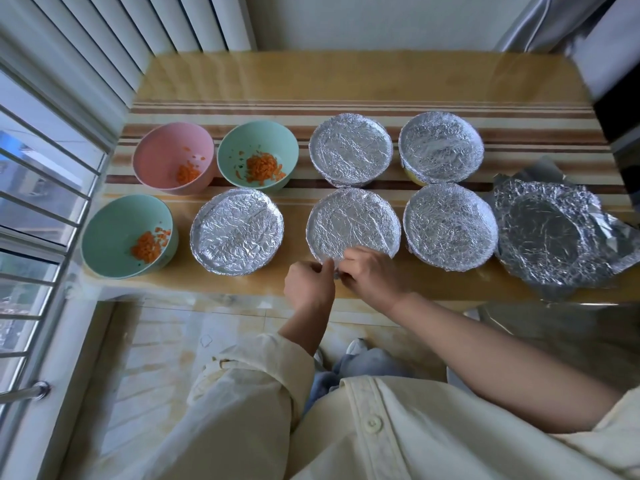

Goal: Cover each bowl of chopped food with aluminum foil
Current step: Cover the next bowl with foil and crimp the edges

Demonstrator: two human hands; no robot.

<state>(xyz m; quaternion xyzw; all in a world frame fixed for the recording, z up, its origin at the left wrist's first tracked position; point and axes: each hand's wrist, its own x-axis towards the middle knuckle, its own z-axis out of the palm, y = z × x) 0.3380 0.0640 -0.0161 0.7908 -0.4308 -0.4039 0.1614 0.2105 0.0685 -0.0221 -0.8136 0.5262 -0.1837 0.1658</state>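
Head view puts the foil cover [353, 226] over the middle bowl of the front row at the centre of our work. The bowl beneath is hidden, and the foil lies crinkled across the top, folded down round the rim. Both our hands are at its near edge. The left hand [308, 285] has its fingers curled and pinches the foil where it turns under the rim. The right hand [372, 275], touching the left, grips the same stretch of edge with curled fingers. We judge this to be the final tucking of that cover, since the rest of its rim looks pressed down.

Four other bowls look finished. The left covered bowl [237, 232] and the right covered bowl [450, 226] flank the one in hand, and two back covered bowls [350, 148] [440, 147] stand behind, the right one showing a sliver of yellow wall under its foil.

Three bowls stand uncovered at the left end: the pink bowl [173, 161], the green back bowl [258, 154] and the green front bowl [126, 233], each with a small heap of chopped orange food [261, 166]. So we reckon the job well past half done, with three covers left to fit.

For those, the loose foil [550, 237] lies crumpled at the right end of the desk [346, 74], near the right covered bowl and bearing a round impression. We would have to carry it across the whole row to reach the open bowls beside the window bars [41, 202]
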